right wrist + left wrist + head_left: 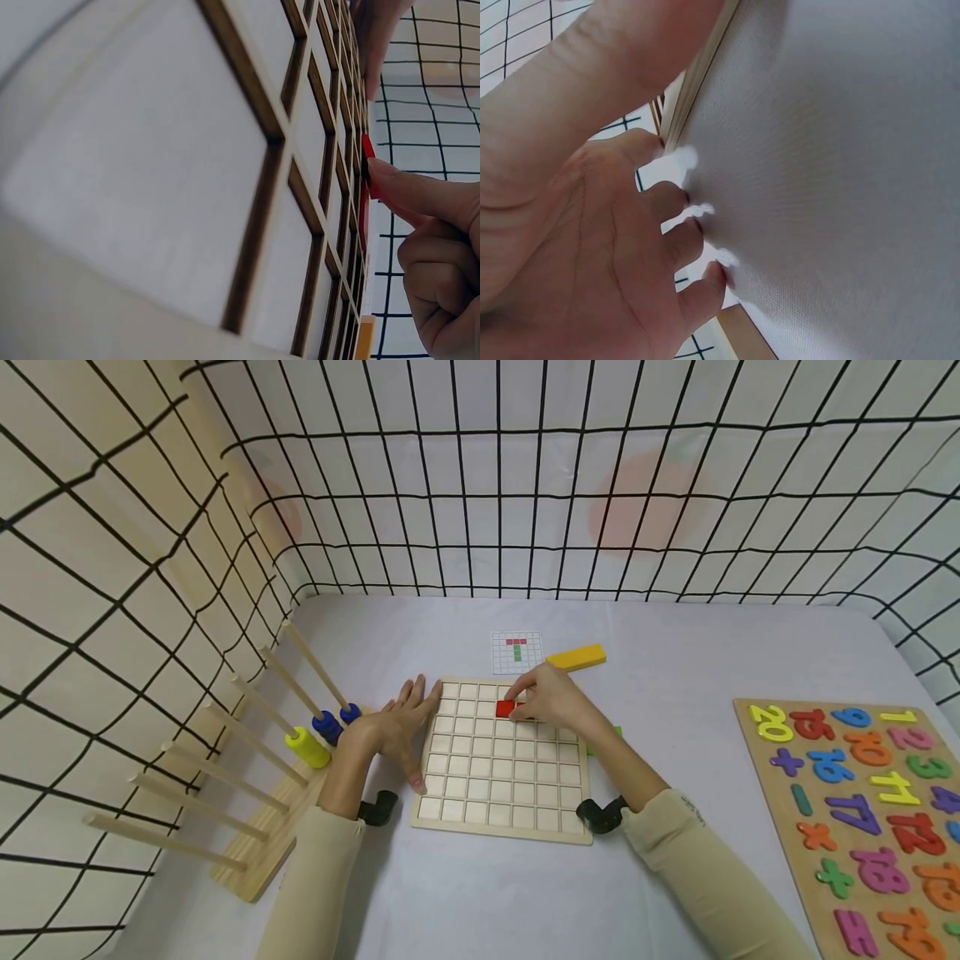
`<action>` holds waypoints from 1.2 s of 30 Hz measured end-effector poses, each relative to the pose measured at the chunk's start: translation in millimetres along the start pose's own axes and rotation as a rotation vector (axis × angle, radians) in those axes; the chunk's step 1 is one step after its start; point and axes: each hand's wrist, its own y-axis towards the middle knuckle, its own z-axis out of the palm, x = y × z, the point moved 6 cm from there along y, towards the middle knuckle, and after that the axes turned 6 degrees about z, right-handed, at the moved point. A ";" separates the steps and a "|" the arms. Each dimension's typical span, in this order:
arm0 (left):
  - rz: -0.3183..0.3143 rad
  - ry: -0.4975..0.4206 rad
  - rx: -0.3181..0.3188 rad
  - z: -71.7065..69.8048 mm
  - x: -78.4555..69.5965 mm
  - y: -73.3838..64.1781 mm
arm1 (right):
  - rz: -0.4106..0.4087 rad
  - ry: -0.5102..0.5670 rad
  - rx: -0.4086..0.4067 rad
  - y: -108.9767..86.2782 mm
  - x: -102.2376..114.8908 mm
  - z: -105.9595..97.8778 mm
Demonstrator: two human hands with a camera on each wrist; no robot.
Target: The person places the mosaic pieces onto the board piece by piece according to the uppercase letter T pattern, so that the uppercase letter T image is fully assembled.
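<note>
A light wooden grid board (pixel 502 835) lies flat on the white cloth. My right hand (pixel 553 695) pinches a red square tile (pixel 505 708) between thumb and finger at the board's upper part. In the right wrist view that red tile (pixel 370 156) is tipped up at the grid, with more red beside it in the cells. My left hand (pixel 397 727) rests spread along the board's left edge, with the thumb at its lower side and the fingertips near the top corner. Behind the board lies a printed card (pixel 517 652) with a red and green T on a grid.
A yellow bar (pixel 576 657) lies behind the board, and a green piece (pixel 617 732) is partly hidden by the right forearm. At left stands a wooden peg rack (pixel 262 877) with blue and yellow rings. A number puzzle board (pixel 787 860) lies at right. Black wire mesh (pixel 480 496) encloses the table.
</note>
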 end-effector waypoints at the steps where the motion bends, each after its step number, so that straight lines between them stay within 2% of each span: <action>1: 0.000 0.000 0.000 0.2 0.1 0.1 | 0.003 0.006 -0.003 0.2 -0.8 -0.3; 13: 0.000 0.008 -0.001 -0.7 -0.8 -0.7 | 0.001 0.038 -0.012 2.4 -5.5 -1.8; 21: -0.001 0.003 -0.003 -0.7 -0.5 -0.1 | 0.031 0.120 0.030 0.1 -10.7 -0.1; 26: 0.001 0.002 0.000 -0.3 -0.9 0.9 | 0.020 0.112 0.039 -0.3 -12.6 -1.4; 32: 0.004 0.001 -0.002 -0.3 -1.3 0.7 | 0.058 0.117 0.017 -3.3 -22.6 -12.3; 36: 0.006 -0.004 0.000 -0.1 -1.4 -0.2 | 0.059 0.066 -0.003 -9.5 -32.6 -27.1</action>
